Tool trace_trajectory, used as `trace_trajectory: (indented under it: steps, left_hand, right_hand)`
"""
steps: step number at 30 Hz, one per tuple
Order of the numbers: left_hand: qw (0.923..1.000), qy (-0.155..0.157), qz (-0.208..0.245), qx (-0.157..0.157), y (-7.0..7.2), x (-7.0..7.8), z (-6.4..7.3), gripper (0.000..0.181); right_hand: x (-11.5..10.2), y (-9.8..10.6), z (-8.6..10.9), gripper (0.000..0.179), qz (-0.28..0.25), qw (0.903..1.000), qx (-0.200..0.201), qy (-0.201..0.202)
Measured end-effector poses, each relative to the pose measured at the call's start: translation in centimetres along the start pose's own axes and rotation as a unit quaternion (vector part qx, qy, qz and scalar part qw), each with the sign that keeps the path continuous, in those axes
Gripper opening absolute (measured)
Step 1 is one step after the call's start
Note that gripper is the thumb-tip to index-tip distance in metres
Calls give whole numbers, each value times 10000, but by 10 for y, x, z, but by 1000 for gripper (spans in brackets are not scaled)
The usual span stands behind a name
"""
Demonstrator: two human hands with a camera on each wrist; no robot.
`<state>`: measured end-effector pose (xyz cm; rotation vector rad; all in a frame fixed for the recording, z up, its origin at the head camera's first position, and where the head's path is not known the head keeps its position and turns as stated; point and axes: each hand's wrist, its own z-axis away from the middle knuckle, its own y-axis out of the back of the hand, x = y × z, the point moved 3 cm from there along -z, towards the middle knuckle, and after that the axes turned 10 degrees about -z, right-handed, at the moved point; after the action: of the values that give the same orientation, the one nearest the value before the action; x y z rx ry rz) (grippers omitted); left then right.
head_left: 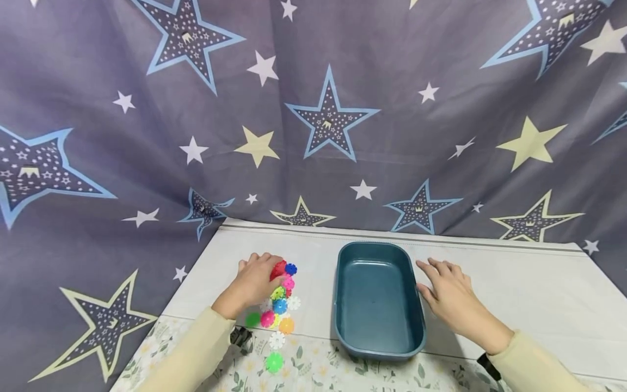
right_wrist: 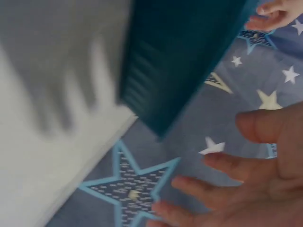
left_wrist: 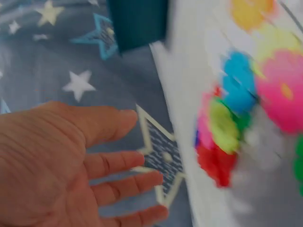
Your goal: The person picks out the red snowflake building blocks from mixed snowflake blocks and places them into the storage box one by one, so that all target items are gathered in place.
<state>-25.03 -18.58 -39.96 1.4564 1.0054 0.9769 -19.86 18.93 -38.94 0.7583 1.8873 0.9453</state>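
My left hand (head_left: 254, 280) hovers over the far end of a pile of colourful flower-shaped plastic discs, fingers loosely spread and palm bare in the left wrist view. Among them are a red disc (left_wrist: 215, 163), a blue disc (left_wrist: 238, 82), a pink disc (head_left: 267, 319) and an orange disc (head_left: 286, 325). To their right stands a deep teal plastic bin (head_left: 374, 305) with nothing inside. My right hand (head_left: 453, 296) is beside the bin's right wall, fingertips close to the rim, its fingers relaxed and holding nothing.
A white cloth (head_left: 519, 294) covers the back of the table, with a floral cloth (head_left: 313, 362) along the front. Behind hangs a grey curtain (head_left: 401, 141) printed with stars. A bright green disc (head_left: 274, 362) lies nearest the front.
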Motion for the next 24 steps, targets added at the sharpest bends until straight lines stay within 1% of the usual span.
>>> trace_trajectory:
  steps: [3, 7, 10, 15, 17, 19, 22, 24]
  left_hand:
    - [9996, 123, 192, -175, -11, -12, -6, 45]
    - [9988, 247, 270, -332, -24, -20, -11, 44]
    - [9986, 298, 220, -364, -32, -26, -14, 40]
    - [9989, 341, 159, -292, -42, -35, -17, 38]
    - [9991, 282, 218, -212, -45, -37, -17, 39]
    - [9993, 141, 313, -147, -46, -38, -19, 41]
    - [9992, -61, 379, -112, -49, -37, -22, 43]
    - [9992, -102, 367, -130, -50, -37, -25, 42]
  right_hand:
    - [10, -5, 8, 39, -182, 9997, 121, 105]
    - [17, -13, 16, 35, -517, 9983, 168, 190]
    - [17, -17, 19, 33, -743, 9964, 328, 227]
    - [14, -22, 20, 32, -872, 9940, 549, 372]
    - [13, -24, 20, 32, -882, 9935, 591, 401]
    - [14, -26, 21, 33, -912, 9929, 646, 416]
    - [15, -29, 21, 33, -982, 9918, 699, 416]
    - [16, -30, 20, 33, -1068, 9909, 716, 403]
